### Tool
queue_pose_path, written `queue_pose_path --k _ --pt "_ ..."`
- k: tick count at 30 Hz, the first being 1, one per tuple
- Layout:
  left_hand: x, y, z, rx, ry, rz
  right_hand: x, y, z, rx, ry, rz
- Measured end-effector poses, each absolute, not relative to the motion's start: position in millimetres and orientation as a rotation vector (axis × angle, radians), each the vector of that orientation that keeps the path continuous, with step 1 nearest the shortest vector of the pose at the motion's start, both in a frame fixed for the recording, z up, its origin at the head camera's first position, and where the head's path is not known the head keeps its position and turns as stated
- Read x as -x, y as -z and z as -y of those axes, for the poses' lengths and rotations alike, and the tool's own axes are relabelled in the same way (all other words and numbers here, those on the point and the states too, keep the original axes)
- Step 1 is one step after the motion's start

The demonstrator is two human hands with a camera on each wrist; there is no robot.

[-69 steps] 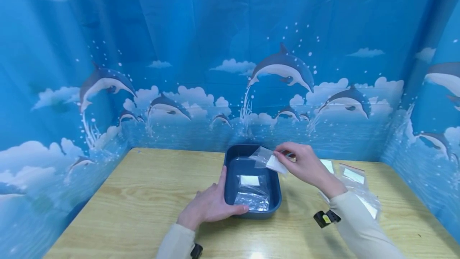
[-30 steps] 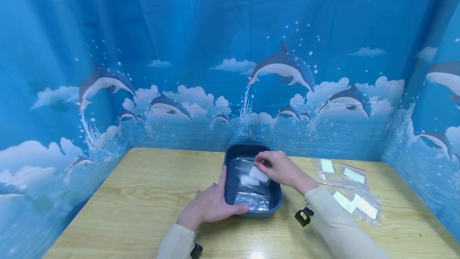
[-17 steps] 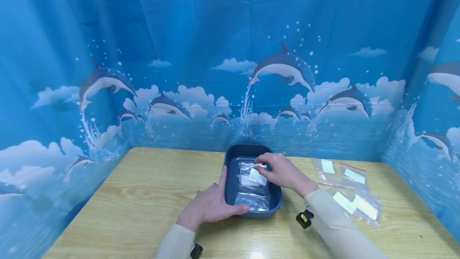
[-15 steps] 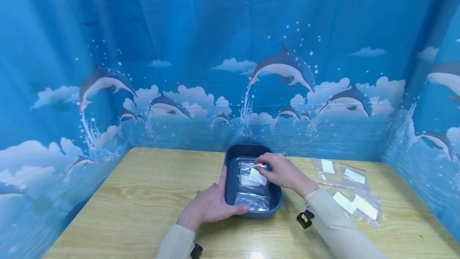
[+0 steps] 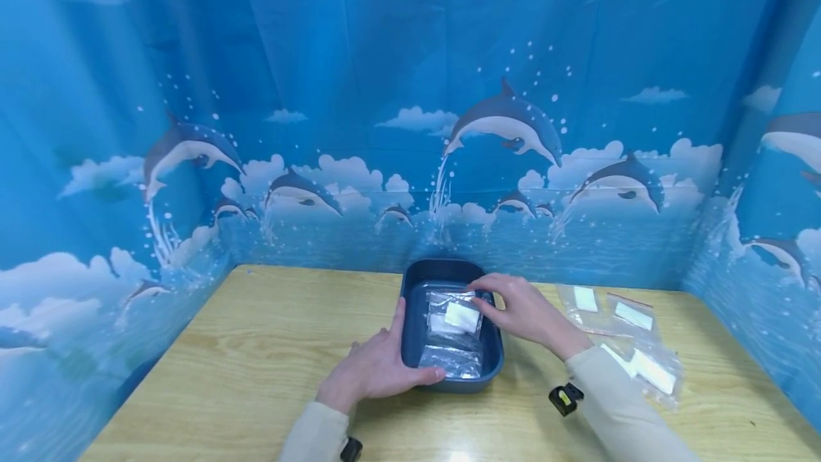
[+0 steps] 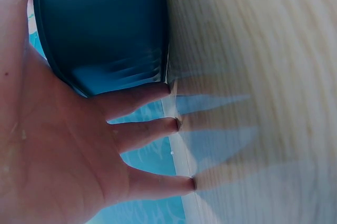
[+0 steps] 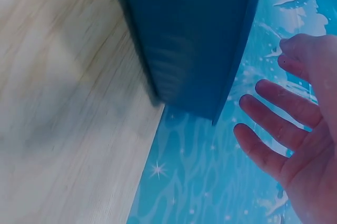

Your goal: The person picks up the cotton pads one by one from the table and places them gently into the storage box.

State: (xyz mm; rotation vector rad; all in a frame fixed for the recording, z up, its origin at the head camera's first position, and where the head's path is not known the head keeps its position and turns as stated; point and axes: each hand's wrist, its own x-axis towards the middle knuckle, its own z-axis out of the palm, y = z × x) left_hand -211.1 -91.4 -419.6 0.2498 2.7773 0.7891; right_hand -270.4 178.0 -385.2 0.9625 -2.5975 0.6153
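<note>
Right hand [image 5: 522, 309]: fingers loosely extended, small gap between thumb and index tips, no grip seen. Tips sit over the right side of the bin, just beside the far right corner of the top bag [image 5: 462, 316]; can't tell if they touch it. In the right wrist view, 3 fingers spread loosely, clear of the bin's outer wall.

Left hand [image 5: 372, 369]: fingers straight and spread, index along the bin's left side, thumb at the near rim, other fingers pointing down by the outer wall.

Blue bin [image 5: 465, 386] upright on the table, long side running near to far. Inside: top bag flat, clear with white label, partly over a 2nd white label; crinkled clear plastic [image 5: 452, 361] at the near end.

Right of bin: 4 clear bags [image 5: 585, 299] with white labels, 2 far, 2 near, the near pair overlapping.

Pale sleeves [image 5: 631, 408], black device [image 5: 566, 399] at each wrist. Wood table [image 5: 288, 348]. Blue dolphin backdrop [image 5: 346, 55] behind.
</note>
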Motion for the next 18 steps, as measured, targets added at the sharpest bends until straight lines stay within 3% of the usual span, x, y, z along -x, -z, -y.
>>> queue_pose_path --k 18 --pt "209 420 91 -0.246 -0.799 -2.787 247 392 -223 -0.852 -0.433 2.585"
